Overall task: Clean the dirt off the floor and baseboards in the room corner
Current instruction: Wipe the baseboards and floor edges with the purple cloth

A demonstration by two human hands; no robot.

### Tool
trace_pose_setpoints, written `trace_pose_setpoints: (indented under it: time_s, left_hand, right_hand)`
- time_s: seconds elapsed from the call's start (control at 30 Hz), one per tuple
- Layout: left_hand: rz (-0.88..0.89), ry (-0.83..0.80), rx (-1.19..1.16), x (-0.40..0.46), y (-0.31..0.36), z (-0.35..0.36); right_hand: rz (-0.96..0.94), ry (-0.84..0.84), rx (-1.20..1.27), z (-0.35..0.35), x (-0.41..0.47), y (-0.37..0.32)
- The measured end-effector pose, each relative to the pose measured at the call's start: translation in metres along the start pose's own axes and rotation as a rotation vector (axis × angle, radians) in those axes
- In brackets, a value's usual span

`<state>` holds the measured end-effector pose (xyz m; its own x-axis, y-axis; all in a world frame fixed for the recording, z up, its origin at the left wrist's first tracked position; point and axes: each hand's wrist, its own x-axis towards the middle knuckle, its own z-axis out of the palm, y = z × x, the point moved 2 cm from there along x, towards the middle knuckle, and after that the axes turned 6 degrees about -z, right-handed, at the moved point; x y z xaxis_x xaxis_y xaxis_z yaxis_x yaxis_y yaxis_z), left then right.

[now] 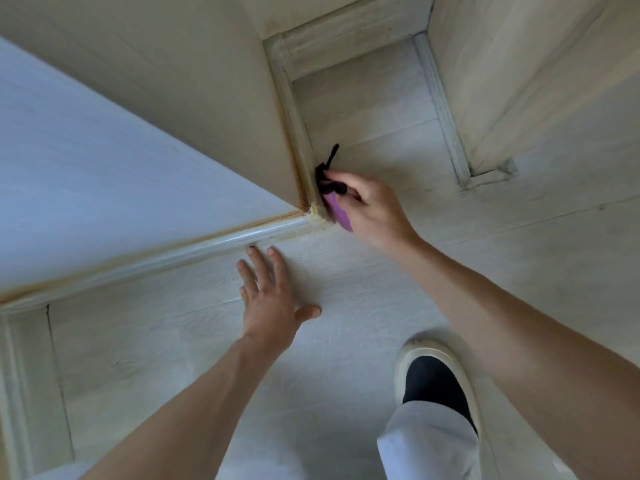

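At the jutting wall corner, my right hand (pixel 372 206) curls its fingers (pixel 341 176) around a purple-and-black cleaning tool (pixel 333 194), pressing it against the baseboard (pixel 294 112) just beyond the corner. My left hand (pixel 273 299) lies flat, fingers spread, on the pale floor (pixel 381 133) beside the nearer baseboard run (pixel 173 259). My slipper (pixel 438 379) stands near right.

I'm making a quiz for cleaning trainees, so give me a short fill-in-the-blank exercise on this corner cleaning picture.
1. The right hand presses a purple cloth with black fringe against the pale ____ at the wall's outer corner.
2. The left hand lies ____ on the light wood-look floor.
3. The cream slip-on shoe stands nearer the ____ arm.

Missing words: baseboard; flat; right
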<state>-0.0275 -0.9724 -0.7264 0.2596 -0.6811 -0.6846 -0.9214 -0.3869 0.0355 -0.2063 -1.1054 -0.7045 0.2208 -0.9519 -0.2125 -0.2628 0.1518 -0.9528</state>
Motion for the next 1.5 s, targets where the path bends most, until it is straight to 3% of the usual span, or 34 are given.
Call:
trace_pose_setpoints:
  time_s: [0.13,0.23,0.43,0.6,0.77,0.93,1.1,1.23,1.37,1.5]
  left_hand:
    - [-0.002,-0.005,0.000,-0.001,0.000,-0.002]
    - [-0.017,-0.011,0.013,0.000,0.001,-0.003]
    - [-0.026,-0.007,0.023,0.001,0.001,-0.001]
    - [-0.014,0.003,0.018,0.000,0.001,-0.001]
    - [-0.016,0.010,0.019,-0.001,0.001,0.000]
    - [-0.012,-0.004,0.005,0.000,0.000,-0.001]
    - [-0.014,-0.005,0.004,-0.001,0.001,-0.001]
    - [-0.011,-0.013,0.009,0.000,0.000,-0.001]
    - [-0.010,-0.024,-0.007,-0.001,0.000,-0.001]
    - [-0.009,-0.021,0.001,-0.001,0.001,-0.001]
  right_hand:
    - [-0.210,0.113,-0.073,0.013,0.062,-0.032]
    - [-0.349,0.115,-0.232,0.019,0.056,-0.041]
    - [-0.506,-0.048,-0.432,0.005,-0.008,-0.026]
    - [-0.458,0.072,-0.486,0.014,0.034,-0.039]
    - [-0.494,-0.024,-0.448,0.004,-0.021,-0.026]
    - [-0.420,0.141,-0.424,0.019,0.047,-0.045]
    - [-0.439,-0.042,-0.427,0.003,-0.014,-0.036]
    - [-0.444,0.106,-0.440,0.013,0.048,-0.047]
    - [-0.450,0.111,-0.492,0.018,0.059,-0.047]
    - [-0.426,-0.084,-0.430,-0.002,-0.006,-0.033]
